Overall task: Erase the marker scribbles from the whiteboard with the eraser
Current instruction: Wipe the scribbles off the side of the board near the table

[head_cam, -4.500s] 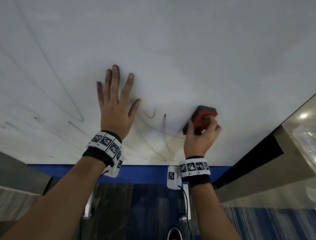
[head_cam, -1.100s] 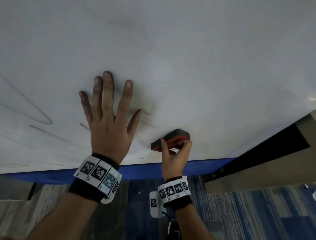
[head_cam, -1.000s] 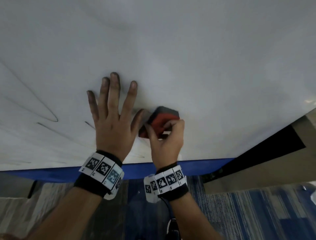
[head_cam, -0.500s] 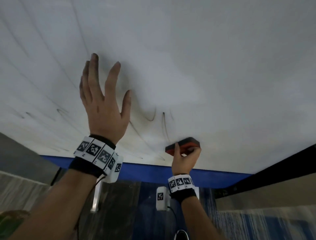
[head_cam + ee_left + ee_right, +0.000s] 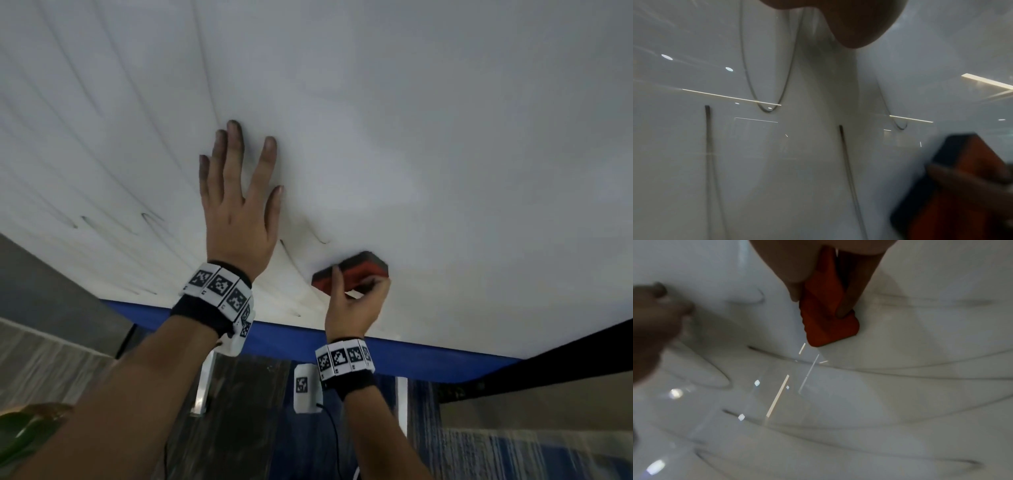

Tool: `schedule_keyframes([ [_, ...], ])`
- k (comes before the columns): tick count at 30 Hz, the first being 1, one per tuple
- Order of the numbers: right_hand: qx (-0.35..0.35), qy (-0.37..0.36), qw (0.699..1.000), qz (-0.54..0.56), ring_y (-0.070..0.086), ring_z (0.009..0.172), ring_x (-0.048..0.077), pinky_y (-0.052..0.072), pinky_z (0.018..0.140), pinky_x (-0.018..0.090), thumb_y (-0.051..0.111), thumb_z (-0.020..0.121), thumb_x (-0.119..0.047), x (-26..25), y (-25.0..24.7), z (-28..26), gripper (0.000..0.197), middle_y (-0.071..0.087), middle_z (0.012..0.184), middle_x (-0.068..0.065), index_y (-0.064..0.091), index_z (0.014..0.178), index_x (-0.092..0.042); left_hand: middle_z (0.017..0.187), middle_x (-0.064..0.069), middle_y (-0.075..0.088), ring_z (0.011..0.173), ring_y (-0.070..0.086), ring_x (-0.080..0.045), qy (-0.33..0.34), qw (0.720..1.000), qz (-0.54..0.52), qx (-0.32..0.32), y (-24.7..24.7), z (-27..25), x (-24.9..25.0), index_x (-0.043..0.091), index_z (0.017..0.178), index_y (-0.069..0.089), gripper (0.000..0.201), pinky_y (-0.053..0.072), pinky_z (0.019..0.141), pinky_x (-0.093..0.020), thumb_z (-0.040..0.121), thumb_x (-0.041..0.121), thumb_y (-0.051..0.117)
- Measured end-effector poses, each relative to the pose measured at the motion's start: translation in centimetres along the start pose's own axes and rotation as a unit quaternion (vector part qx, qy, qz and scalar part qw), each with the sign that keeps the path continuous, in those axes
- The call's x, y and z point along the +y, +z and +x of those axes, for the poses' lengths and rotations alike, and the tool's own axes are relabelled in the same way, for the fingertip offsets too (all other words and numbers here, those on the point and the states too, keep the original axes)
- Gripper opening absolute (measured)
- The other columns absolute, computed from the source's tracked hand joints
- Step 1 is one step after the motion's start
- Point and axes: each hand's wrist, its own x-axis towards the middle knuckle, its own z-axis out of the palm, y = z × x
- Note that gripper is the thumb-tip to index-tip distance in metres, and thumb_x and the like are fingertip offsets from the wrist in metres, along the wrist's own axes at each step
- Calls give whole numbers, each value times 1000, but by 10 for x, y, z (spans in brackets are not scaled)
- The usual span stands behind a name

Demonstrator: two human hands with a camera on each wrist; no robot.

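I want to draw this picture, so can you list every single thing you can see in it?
whiteboard: one, white with a blue bottom edge, fills the upper view.
marker scribbles: several thin dark lines and loops, mostly on the board's left and lower part.
eraser: one, red-orange with a dark pad, against the board near the bottom edge.
floor: blue striped carpet, below the board.
leaf: one, green, bottom left corner.
wrist bands: two, white with black square patterns, one on each wrist.
left hand: fingers straight, flat on the board.
right hand: holds the eraser.

White whiteboard (image 5: 428, 137) with blue lower edge, thin dark marker scribbles (image 5: 150, 219) looping across it
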Motion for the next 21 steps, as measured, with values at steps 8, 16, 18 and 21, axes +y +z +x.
schedule_keyframes([
  [8, -34, -241, 968, -64, 50, 77, 18, 35, 62, 19, 87, 74, -38, -79, 52, -7, 44, 53, 91, 5, 54, 86, -13, 162, -21, 27, 152, 23, -36, 42, 998, 36, -27, -9, -1, -18, 21, 156, 35, 60, 24, 124, -54, 101, 4, 52],
  [16, -3, 49, 994, -98, 54, 81, 14, 51, 78, 32, 81, 82, -14, 104, -16, 3, 36, 53, 102, 6, 47, 96, -13, 156, -30, 33, 149, 25, -39, 47, 999, 19, 4, 8, -6, -20, 15, 153, 38, 49, 26, 123, -57, 106, 23, 51],
  [18, 35, 110, 990, -81, 51, 83, 14, 47, 85, 26, 76, 84, -1, 135, -33, 15, 36, 54, 102, 7, 45, 101, -9, 154, -34, 34, 147, 28, -44, 40, 999, 13, 17, 11, -6, -18, 12, 151, 40, 49, 25, 122, -59, 105, 23, 52],
  [21, 55, 203, 976, -53, 49, 101, 16, 45, 97, 31, 71, 84, 12, 183, -47, 40, 41, 53, 111, 9, 41, 103, -9, 152, -38, 34, 145, 30, -50, 30, 999, 6, 19, 18, -10, -15, 9, 150, 40, 50, 24, 121, -61, 104, 21, 54],
])
